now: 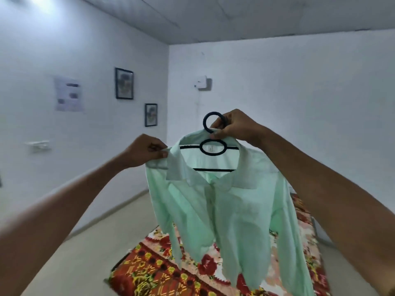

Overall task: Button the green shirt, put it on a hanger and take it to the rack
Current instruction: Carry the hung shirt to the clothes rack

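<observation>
The room has plain white walls and a pale floor. Two small framed pictures (pixel 124 83) hang on the left wall, near a sheet of paper (pixel 68 94) stuck up beside them. A small white box (pixel 202 82) sits high on the far wall. Low down lies a cloth with red and yellow flowers (pixel 154 272); it may cover a bed or a mat, but the view is too blurry to tell.

The green shirt (pixel 226 210) is held up in the air over that flowery cloth. It is thin, soft and pale mint, with long sleeves that hang down loose. It sits on a black hanger (pixel 210 148) that has a round ring on top and a thin bar showing inside the collar.

The right hand (pixel 233 126) is closed around the ring of the hanger. The left hand (pixel 147 151) pinches the shirt's shoulder edge between thumb and fingers.
</observation>
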Demonstrator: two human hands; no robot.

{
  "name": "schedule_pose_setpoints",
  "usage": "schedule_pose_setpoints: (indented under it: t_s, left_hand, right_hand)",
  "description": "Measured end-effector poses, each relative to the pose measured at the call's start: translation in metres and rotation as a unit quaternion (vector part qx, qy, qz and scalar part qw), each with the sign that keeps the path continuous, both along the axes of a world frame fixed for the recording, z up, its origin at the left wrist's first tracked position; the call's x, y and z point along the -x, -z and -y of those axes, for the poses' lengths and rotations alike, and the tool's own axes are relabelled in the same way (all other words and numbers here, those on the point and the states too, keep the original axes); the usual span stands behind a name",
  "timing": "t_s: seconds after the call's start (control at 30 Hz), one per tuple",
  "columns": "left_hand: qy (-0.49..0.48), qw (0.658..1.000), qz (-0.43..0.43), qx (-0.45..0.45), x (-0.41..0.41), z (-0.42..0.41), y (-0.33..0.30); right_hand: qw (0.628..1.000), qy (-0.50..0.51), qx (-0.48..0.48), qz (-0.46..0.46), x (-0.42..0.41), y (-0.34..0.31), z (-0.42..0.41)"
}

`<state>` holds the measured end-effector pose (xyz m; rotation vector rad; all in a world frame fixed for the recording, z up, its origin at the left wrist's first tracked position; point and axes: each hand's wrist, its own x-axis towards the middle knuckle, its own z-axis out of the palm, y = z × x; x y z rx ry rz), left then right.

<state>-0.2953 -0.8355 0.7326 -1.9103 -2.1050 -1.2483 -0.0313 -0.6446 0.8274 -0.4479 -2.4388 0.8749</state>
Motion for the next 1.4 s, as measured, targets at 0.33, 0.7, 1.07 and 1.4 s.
schedule_pose_setpoints:
  t_s: [0.33,0.7,1.07,1.4]
  left_hand:
    - [-0.216,0.976,-0.023,0.003,-0.023,0.381,-0.004]
    - [-0.516,0.856,-0.013,-0.039,-0.142,0.833,-0.008]
    - [-0.793,0.609,0.007,-0.023,-0.314,1.136,0.018]
    - [-0.933,0.36,0.0,0.025,-0.495,1.322,0.045]
  right_hand:
    - [0.979,-0.195,0.038,-0.039,0.095,0.026,0.28]
    - [0.863,-0.495,0.084,-0.047,0.183,0.028,0.697]
    - [0.642,-0.767,0.019,0.014,0.208,0.035,1.129]
    - [0.451,-0.887,0.095,0.021,0.089,0.085,1.455]
